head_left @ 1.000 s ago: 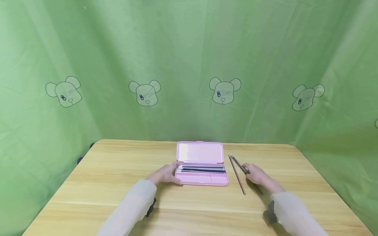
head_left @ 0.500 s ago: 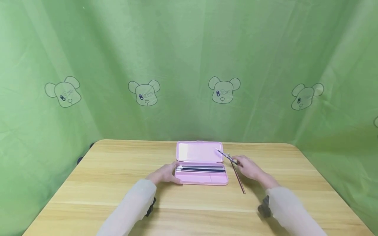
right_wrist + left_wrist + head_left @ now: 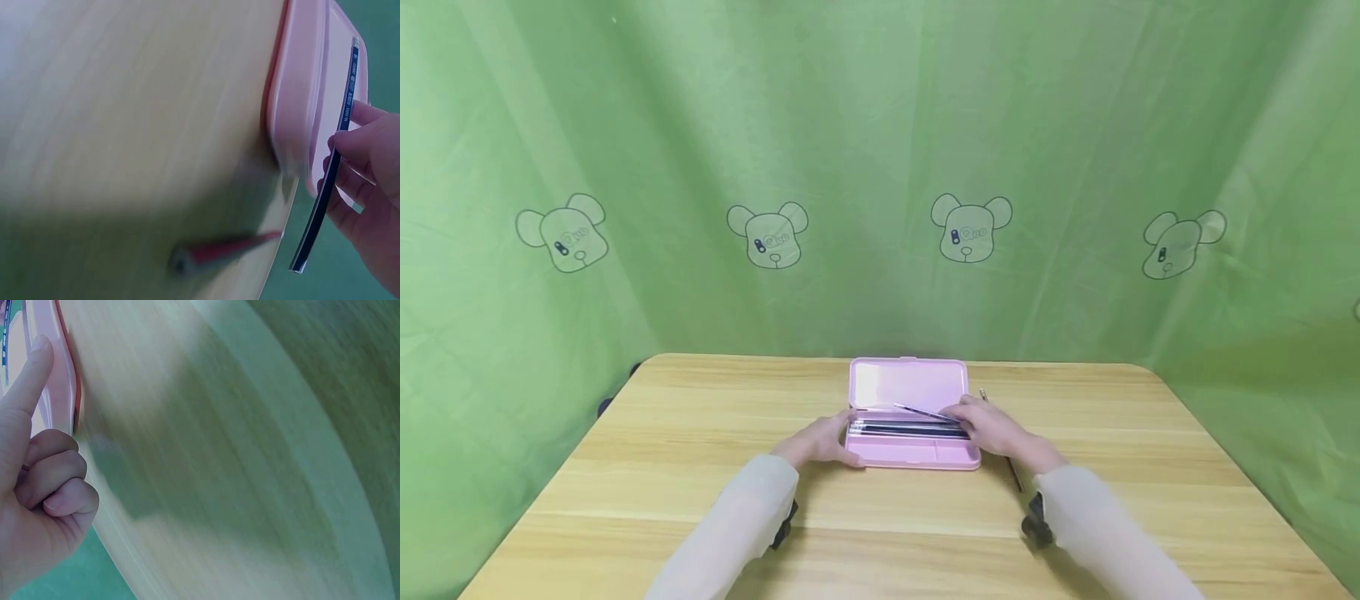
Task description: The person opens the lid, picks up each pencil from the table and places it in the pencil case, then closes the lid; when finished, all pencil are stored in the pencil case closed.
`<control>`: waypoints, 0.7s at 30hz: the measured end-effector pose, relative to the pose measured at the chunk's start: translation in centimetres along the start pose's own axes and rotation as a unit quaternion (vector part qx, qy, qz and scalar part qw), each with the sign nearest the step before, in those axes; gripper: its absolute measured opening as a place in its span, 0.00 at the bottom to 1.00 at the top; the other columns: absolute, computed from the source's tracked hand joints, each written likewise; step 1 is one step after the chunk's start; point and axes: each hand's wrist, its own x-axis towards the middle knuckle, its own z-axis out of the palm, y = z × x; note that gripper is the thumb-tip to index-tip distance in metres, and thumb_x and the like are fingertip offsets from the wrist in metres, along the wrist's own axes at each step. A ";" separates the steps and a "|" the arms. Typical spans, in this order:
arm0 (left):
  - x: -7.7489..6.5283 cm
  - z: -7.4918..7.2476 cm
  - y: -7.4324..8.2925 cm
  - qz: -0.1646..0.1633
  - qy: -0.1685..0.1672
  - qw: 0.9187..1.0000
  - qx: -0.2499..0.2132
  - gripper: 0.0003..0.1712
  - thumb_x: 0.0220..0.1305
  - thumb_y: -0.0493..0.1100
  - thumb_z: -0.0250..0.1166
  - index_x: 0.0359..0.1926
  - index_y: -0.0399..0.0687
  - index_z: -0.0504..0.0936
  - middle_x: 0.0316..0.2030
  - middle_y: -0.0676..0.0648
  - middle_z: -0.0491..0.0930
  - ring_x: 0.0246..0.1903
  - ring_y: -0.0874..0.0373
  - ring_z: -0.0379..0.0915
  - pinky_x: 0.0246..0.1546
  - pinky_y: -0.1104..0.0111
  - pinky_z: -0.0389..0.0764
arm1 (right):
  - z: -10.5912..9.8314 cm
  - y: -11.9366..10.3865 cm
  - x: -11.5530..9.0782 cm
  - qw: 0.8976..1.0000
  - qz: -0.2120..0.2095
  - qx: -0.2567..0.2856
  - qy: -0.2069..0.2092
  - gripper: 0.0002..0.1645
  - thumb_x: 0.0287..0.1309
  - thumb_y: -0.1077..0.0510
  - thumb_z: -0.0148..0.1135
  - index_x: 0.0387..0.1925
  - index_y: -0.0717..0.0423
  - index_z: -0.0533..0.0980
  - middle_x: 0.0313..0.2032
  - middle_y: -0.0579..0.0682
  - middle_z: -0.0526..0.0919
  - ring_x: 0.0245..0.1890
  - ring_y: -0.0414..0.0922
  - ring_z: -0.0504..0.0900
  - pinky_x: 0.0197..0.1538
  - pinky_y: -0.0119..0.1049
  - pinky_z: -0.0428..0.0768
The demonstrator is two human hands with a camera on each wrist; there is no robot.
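Note:
A pink pencil case (image 3: 891, 453) lies with its lid (image 3: 913, 383) folded back on the table. Several dark pencils (image 3: 898, 430) lie side by side in its rear compartment. My left hand (image 3: 822, 440) holds the case at its left end, thumb at the front corner and fingers toward the hinge. In the left wrist view, other fingers (image 3: 59, 465) are curled in beside the case. My right hand (image 3: 991, 427) pinches a dark pencil (image 3: 326, 187) with a silvery end, tilted over the case's rear part. The right wrist view shows thumb and fingertips gripping it near mid-length.
A reddish pencil (image 3: 222, 251) lies on the table just right of the case, partly hidden under my right arm in the head view. The wooden table (image 3: 700, 483) ends at a green curtain (image 3: 865, 300) behind.
My right hand has picked up a dark pencil from the table right of the case and carried it left, over the case. The left hand has stayed at the case's left end.

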 end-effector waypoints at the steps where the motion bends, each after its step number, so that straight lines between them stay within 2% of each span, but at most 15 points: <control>1: 0.0 0.0 0.0 0.000 0.000 1.000 -0.001 0.53 0.43 0.51 0.73 0.66 0.37 0.56 0.58 0.30 0.66 0.59 0.40 0.62 0.61 0.52 0.62 | 0.1 -0.3 0.3 1.000 -0.001 -0.003 -0.009 0.20 0.50 0.74 0.52 0.45 0.63 0.78 0.32 0.54 0.78 0.34 0.47 0.76 0.44 0.43 0.78; 3: 0.0 0.0 0.0 -0.002 -0.001 1.000 -0.001 0.53 0.43 0.51 0.73 0.66 0.37 0.56 0.58 0.30 0.66 0.59 0.40 0.62 0.61 0.52 0.62 | 0.3 -0.9 0.9 1.000 0.000 -0.007 -0.025 0.20 0.50 0.73 0.53 0.46 0.62 0.78 0.29 0.50 0.76 0.29 0.42 0.73 0.38 0.38 0.78; 6: 0.1 0.0 -0.1 -0.005 -0.003 1.000 -0.004 0.53 0.43 0.51 0.73 0.66 0.39 0.56 0.58 0.30 0.66 0.59 0.39 0.62 0.61 0.52 0.62 | 0.5 -1.7 1.7 0.999 0.004 -0.009 -0.047 0.19 0.51 0.72 0.53 0.46 0.61 0.78 0.28 0.49 0.75 0.29 0.41 0.73 0.37 0.36 0.78; 14: 0.1 -0.1 0.0 0.006 -0.003 1.000 -0.013 0.52 0.43 0.50 0.74 0.66 0.42 0.56 0.58 0.31 0.66 0.59 0.39 0.62 0.61 0.50 0.62 | 1.8 -2.7 3.3 0.997 0.010 -0.009 -0.080 0.20 0.54 0.71 0.51 0.49 0.60 0.77 0.31 0.51 0.76 0.34 0.46 0.76 0.44 0.42 0.78; 21: 0.1 0.0 0.0 0.000 -0.001 1.000 -0.009 0.53 0.43 0.50 0.74 0.66 0.40 0.56 0.58 0.32 0.66 0.59 0.40 0.62 0.61 0.52 0.63 | 2.2 -3.0 3.9 0.995 0.033 0.004 -0.089 0.20 0.56 0.69 0.51 0.50 0.57 0.76 0.32 0.48 0.75 0.35 0.44 0.75 0.44 0.41 0.78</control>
